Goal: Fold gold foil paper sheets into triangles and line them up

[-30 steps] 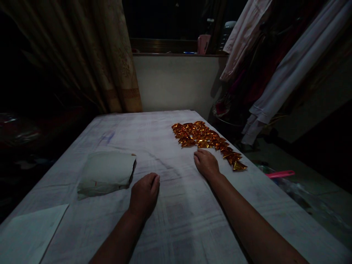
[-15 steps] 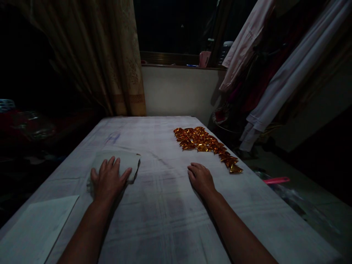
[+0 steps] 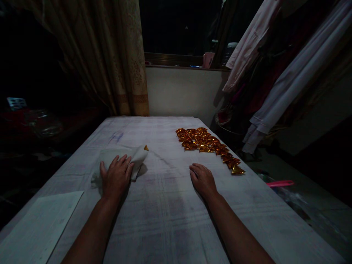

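My left hand (image 3: 117,178) lies palm down on a thin pale piece of paper (image 3: 108,154), fingers stretched out and thumb drawn close to them. The paper's right side bulges up, and a small gold corner (image 3: 146,148) shows at its tip. What lies under my palm is hidden. My right hand (image 3: 203,179) rests on the tablecloth with its fingers loosely bent and close together. Nothing shows in it. Beyond it, to the right, several shiny gold folded foil pieces (image 3: 205,139) are grouped in a trailing row along the table's right side.
A larger white sheet (image 3: 41,223) lies at the near left of the cloth-covered table (image 3: 165,220). Clothes (image 3: 291,77) hang on the right. A pink-handled object (image 3: 280,183) lies beyond the right edge. A curtain (image 3: 121,58) and windowsill with a pink cup (image 3: 208,59) stand behind.
My left hand's fingers and thumb have drawn together, and the paper's right side has buckled upward, showing more gold at its corner. My right hand stays in place; the view has shifted slightly.
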Motion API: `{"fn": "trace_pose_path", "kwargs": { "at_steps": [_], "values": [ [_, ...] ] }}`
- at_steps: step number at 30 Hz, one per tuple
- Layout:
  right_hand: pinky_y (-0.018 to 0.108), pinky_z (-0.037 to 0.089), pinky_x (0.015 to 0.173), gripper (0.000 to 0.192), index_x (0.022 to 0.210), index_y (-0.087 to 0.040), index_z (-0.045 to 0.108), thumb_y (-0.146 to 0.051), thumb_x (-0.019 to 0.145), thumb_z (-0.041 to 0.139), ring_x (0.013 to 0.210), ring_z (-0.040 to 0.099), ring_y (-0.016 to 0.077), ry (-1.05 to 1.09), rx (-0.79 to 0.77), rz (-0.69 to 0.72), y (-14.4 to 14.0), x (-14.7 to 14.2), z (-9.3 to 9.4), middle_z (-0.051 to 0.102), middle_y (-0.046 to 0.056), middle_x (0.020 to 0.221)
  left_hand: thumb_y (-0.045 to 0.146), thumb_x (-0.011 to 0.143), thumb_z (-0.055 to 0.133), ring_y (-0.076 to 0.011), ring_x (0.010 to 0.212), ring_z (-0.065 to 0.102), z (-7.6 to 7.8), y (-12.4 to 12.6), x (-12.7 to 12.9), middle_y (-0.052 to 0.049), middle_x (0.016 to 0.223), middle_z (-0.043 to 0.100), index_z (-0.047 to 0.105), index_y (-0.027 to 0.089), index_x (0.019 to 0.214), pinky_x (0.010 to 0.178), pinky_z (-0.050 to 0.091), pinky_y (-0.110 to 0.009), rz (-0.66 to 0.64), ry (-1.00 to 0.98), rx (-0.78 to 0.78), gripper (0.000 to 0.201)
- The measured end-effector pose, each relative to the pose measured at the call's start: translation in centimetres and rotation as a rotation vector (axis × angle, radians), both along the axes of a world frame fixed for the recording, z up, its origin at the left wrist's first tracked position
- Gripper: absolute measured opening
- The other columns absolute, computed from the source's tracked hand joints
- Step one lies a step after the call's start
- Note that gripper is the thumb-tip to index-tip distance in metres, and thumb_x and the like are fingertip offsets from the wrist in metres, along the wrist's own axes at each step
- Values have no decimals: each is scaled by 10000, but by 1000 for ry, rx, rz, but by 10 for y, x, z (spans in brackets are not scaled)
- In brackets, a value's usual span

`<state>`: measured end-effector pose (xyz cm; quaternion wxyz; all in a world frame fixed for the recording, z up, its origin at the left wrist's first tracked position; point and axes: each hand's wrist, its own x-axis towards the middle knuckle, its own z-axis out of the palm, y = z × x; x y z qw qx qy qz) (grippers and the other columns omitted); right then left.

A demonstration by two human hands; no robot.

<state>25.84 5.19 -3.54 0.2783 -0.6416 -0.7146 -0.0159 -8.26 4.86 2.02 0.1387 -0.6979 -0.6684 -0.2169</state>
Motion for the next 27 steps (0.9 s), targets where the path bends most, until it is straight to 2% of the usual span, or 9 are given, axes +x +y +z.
{"fn": "trace_pose_path", "kwargs": {
  "at_steps": [3, 7, 9, 13, 15, 17, 20, 24, 27],
  "values": [
    [423, 522, 996, 304, 1140, -221, 746, -206, 911, 546, 1148, 670, 254, 42, 43, 18, 2, 1, -1, 733, 103, 1222, 364, 1034, 404, -345, 1368, 517, -6, -4, 21, -119, 1376, 658, 654, 219, 1306, 1176, 178, -676, -236, -15, -5, 397],
    [453, 540, 981, 329, 1115, -199, 757, -272, 905, 515, 1091, 699, 276, 257, 138, 63, 3, 4, 2, 759, 118, 1153, 376, 1042, 429, -300, 1355, 540, -15, -14, 53, -68, 1367, 672, 634, 275, 1326, 1176, 257, -625, -590, 15, -142, 365],
    [446, 560, 955, 349, 1102, -188, 763, -305, 917, 490, 1048, 717, 274, 329, 154, 61, 3, 7, 3, 770, 122, 1117, 376, 1029, 473, -311, 1369, 522, -18, -19, 63, -63, 1399, 648, 631, 286, 1326, 1176, 254, -631, -667, 60, -168, 348],
    [382, 599, 880, 369, 1098, -194, 765, -341, 945, 464, 963, 746, 241, 375, 136, 64, 2, 11, 3, 786, 104, 1065, 348, 988, 550, -365, 1431, 432, -17, -22, 68, -129, 1490, 556, 606, 238, 1369, 1178, 229, -644, -604, 105, -63, 400],
    [367, 603, 864, 361, 1094, -204, 768, -345, 946, 469, 947, 751, 233, 387, 125, 84, 2, 10, 3, 790, 94, 1054, 309, 989, 534, -356, 1404, 467, -14, -23, 69, -134, 1459, 584, 620, 229, 1351, 1172, 253, -624, -574, 85, -32, 381],
    [365, 595, 884, 341, 1094, -215, 769, -338, 940, 490, 972, 746, 230, 386, 113, 119, 2, 8, 4, 788, 88, 1065, 288, 998, 511, -321, 1308, 565, -12, -26, 73, -111, 1359, 664, 655, 240, 1294, 1148, 308, -588, -560, 44, -72, 332],
    [373, 568, 933, 290, 1091, -238, 771, -298, 913, 550, 1022, 725, 226, 370, 96, 190, 0, 1, 7, 783, 77, 1087, 320, 989, 551, -279, 1157, 657, -11, -34, 85, -83, 1234, 728, 677, 255, 1225, 1088, 390, -541, -547, -7, -210, 276],
    [428, 498, 1018, 288, 1101, -258, 765, -197, 869, 605, 1167, 653, 243, 206, 25, 373, -5, -6, 14, 740, 82, 1212, 386, 929, 656, -332, 1231, 613, -16, -41, 96, -124, 1344, 667, 660, 257, 1255, 1099, 363, -601, -533, 21, -287, 351],
    [484, 436, 1068, 261, 1073, -264, 760, -194, 844, 658, 1305, 559, 286, 57, -78, 462, -11, -8, 17, 694, 84, 1303, 371, 951, 622, -341, 1297, 569, -22, -38, 93, -125, 1394, 637, 638, 255, 1301, 1126, 332, -613, -546, 18, -282, 369]
  ]
}}
